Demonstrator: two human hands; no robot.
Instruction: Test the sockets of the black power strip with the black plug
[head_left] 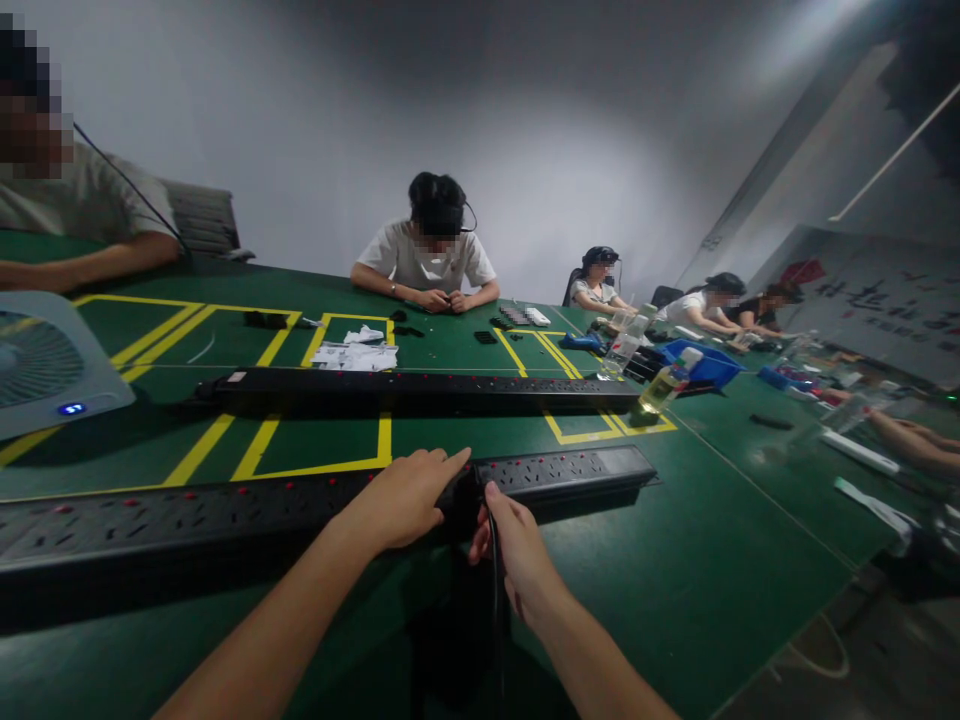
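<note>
Head view: black power strip (285, 503) stretches left to right, sockets (559, 468) up.

We count two strips (562, 472), one held cord (494, 600), one left hand (409, 500) and one right hand (517, 545) of ours, one fan (45, 350), at least five other people (427, 255).

Black power strips (300, 505) on green table (720, 540)

The near power strip (566, 468) looks smooth and faintly glossy; the far strip (420, 386) looks more matt; the tabletop (690, 570) is smooth, low in sheen; left, a smooth plastic fan (94, 380); right, a glossy transparent bottle (663, 388) and plastic tray (716, 369).
</note>
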